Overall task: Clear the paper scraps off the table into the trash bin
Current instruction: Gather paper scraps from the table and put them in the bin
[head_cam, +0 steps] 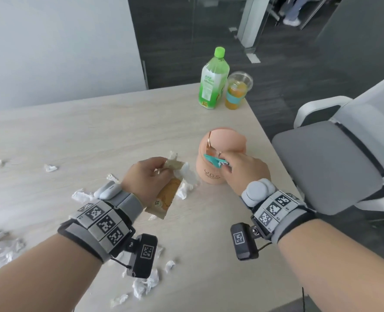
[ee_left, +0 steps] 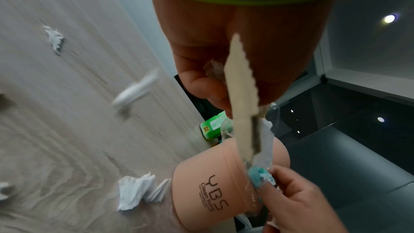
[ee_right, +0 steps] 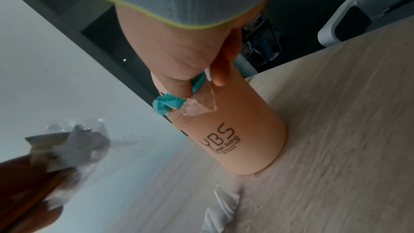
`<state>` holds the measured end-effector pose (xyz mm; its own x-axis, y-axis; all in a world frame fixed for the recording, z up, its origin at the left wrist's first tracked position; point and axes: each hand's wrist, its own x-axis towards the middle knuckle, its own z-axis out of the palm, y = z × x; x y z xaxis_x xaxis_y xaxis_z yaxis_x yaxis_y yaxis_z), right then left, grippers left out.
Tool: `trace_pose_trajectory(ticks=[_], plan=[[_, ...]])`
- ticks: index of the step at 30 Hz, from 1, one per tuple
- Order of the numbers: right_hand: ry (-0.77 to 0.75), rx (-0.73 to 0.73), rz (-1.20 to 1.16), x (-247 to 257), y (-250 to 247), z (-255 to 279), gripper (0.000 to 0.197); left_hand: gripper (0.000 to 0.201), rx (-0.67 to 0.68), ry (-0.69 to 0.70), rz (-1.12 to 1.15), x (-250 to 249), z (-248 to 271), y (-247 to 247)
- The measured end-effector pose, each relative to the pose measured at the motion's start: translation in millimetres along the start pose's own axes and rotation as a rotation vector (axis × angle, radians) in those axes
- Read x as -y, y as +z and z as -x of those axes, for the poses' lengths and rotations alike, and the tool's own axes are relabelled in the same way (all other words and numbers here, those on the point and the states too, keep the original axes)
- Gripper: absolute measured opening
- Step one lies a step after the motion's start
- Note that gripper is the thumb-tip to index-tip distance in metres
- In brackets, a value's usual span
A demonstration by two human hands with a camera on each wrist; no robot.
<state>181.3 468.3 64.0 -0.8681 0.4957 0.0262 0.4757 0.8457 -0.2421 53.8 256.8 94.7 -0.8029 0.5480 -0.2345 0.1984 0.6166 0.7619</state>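
Left hand (head_cam: 146,176): holds a tan wrapper (head_cam: 164,197) and white paper.
Right hand (head_cam: 245,171): pinches a teal scrap (head_cam: 213,162) at the bin's top.
Bin (head_cam: 211,172): peach, upright on the counter (head_cam: 96,131).

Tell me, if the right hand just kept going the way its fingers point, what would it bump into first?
Most likely the peach trash bin. The right hand, pinching a teal scrap, already sits at the bin's top, fingers aimed toward its opening. Whether they touch the rim is unclear.
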Motion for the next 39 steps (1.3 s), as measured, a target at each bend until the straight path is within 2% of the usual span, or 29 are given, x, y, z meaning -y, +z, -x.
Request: trace_pose_trajectory(ticks=[3, 6, 10, 14, 16, 18, 20, 22, 23, 26, 30, 32, 34, 36, 38, 39], plan=[[0.009, 0.114, 0.063, -1.1, 1.0, -3.6, 0.017, 0.020, -0.024, 0.028, 0.031, -11.1, -8.1, 9.3], [0.038, 0.207, 0.074, -0.2, 2.1, -5.6, 0.021, 0.015, -0.057, 0.096, 0.055, -26.3, -16.3, 18.7], [0.089, 0.160, -0.064, 3.3, 5.4, -6.4, 0.020, 0.019, -0.080, 0.087, 0.057, -47.4, -30.3, 37.4], [0.053, 0.147, -0.196, -1.2, 3.6, -4.3, 0.020, 0.033, -0.073, 0.067, 0.071, -59.7, -40.8, 61.9], [0.049, 0.141, -0.311, -4.0, 3.4, -2.5, 0.021, 0.042, -0.048, 0.134, 0.038, -59.8, -41.9, 70.8], [0.052, 0.177, -0.341, -5.2, 17.6, -5.7, 0.015, 0.040, -0.021, 0.251, 0.000, -53.5, -42.9, 76.2], [0.034, 0.213, -0.303, -11.9, 33.6, -9.1, 0.028, 0.035, 0.010, 0.361, -0.084, -48.8, -44.7, 83.3], [-0.025, 0.203, -0.369, -20.2, 29.4, -3.0, 0.030, 0.035, 0.043, 0.409, -0.226, -48.3, -47.7, 88.7], [-0.042, 0.178, -0.420, -21.5, 22.3, 2.8, 0.031, 0.035, 0.064, 0.408, -0.311, -49.7, -49.1, 89.8], [-0.092, -0.041, -0.505, -25.1, 14.7, 19.8, 0.037, 0.033, 0.186, 0.331, -0.532, -55.3, -54.9, 91.9], [-0.172, 0.010, -0.493, -23.4, 18.0, 28.2, 0.051, 0.030, 0.293, 0.191, -0.710, -63.9, -58.9, 95.0], [-0.180, 0.004, -0.425, -23.5, 15.5, 29.1, 0.046, 0.026, 0.319, 0.164, -0.723, -69.5, -57.1, 95.9], [-0.135, -0.028, -0.434, -22.2, 13.3, 26.8, 0.033, 0.027, 0.312, 0.162, -0.657, -73.4, -54.0, 92.0], [-0.071, -0.062, -0.456, -23.2, 11.7, 21.2, 0.021, 0.031, 0.315, 0.108, -0.385, -75.1, -48.8, 84.6], [0.004, -0.082, -0.453, -25.6, 10.5, 16.1, 0.020, 0.031, 0.323, 0.068, -0.144, -75.4, -41.9, 76.9], [0.042, -0.084, -0.440, -25.1, 8.7, 13.9, 0.022, 0.032, 0.333, 0.067, -0.092, -74.7, -38.4, 74.5]])
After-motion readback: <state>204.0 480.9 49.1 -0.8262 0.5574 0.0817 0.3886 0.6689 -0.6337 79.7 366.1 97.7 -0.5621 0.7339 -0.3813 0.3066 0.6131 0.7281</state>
